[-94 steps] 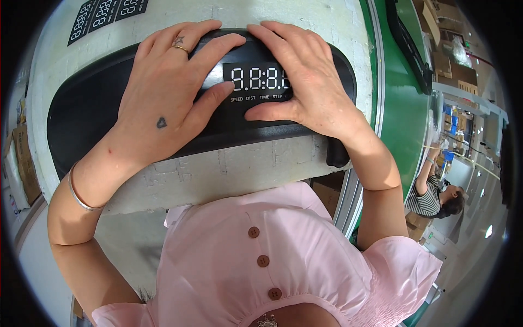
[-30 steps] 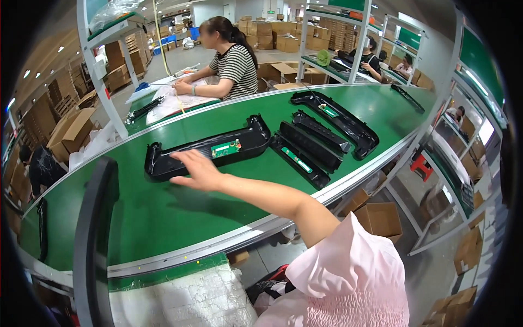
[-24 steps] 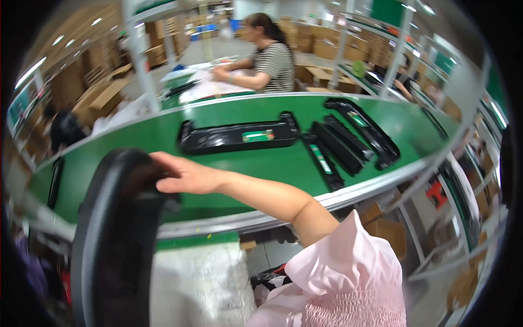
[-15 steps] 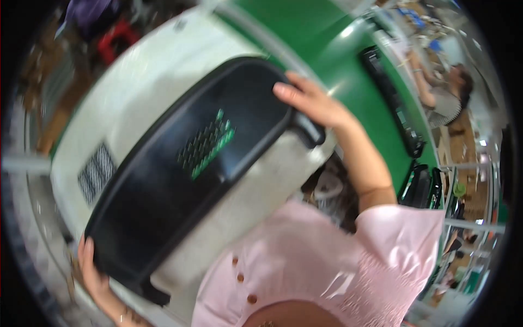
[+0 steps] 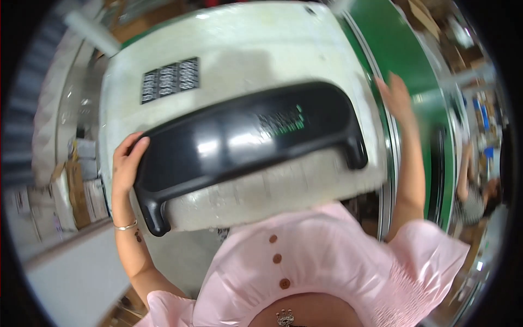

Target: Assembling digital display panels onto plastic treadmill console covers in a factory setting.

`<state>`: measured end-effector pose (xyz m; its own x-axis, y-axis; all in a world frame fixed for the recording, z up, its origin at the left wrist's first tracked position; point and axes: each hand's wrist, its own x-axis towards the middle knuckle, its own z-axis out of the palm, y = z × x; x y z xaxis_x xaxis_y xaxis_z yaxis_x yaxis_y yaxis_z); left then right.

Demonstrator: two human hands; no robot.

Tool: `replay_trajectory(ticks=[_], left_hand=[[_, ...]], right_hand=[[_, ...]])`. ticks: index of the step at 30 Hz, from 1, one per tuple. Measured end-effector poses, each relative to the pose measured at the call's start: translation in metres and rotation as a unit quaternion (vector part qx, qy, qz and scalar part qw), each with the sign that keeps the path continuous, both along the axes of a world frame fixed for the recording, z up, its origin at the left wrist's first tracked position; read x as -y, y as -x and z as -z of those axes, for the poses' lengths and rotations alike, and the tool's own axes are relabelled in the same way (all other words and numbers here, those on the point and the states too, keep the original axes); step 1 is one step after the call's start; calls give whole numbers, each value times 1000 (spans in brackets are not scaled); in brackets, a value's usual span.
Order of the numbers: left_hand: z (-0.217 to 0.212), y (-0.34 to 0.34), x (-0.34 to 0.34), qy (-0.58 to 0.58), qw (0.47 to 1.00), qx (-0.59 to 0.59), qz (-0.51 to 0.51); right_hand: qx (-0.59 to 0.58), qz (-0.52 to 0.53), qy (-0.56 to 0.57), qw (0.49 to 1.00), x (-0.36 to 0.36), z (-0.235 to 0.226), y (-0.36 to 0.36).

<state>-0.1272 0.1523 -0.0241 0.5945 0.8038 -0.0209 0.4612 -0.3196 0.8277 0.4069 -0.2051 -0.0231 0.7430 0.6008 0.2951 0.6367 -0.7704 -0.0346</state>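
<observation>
A long curved black plastic console panel (image 5: 245,141) lies across a white padded work stand (image 5: 239,49), with a dark display window near its middle. My left hand (image 5: 128,163) grips the panel's left end, fingers wrapped over its edge. My right hand (image 5: 395,98) is raised off the panel to the right, fingers apart and blurred, over the stand's right edge and the green conveyor belt (image 5: 403,54). It holds nothing.
Three small dark labels (image 5: 170,79) sit on the stand's far left. Another person (image 5: 479,191) sits at the far right beyond the belt. Cardboard boxes (image 5: 71,191) stand at the left below the stand.
The view swung from the green belt back to the white stand. The black panel now lies on it, and my right hand has come off its right end.
</observation>
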Motion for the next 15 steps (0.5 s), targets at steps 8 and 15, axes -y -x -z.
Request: replay_trajectory(ticks=[8,15], left_hand=[[-46,-98,-51,-209,959,-125,148],[-13,-140,-114,-136,910,-392,16]], right_hand=[[-197,-208,-275,918,-50,-19,74],[-247,-400,-180,864,-97,-53,105]])
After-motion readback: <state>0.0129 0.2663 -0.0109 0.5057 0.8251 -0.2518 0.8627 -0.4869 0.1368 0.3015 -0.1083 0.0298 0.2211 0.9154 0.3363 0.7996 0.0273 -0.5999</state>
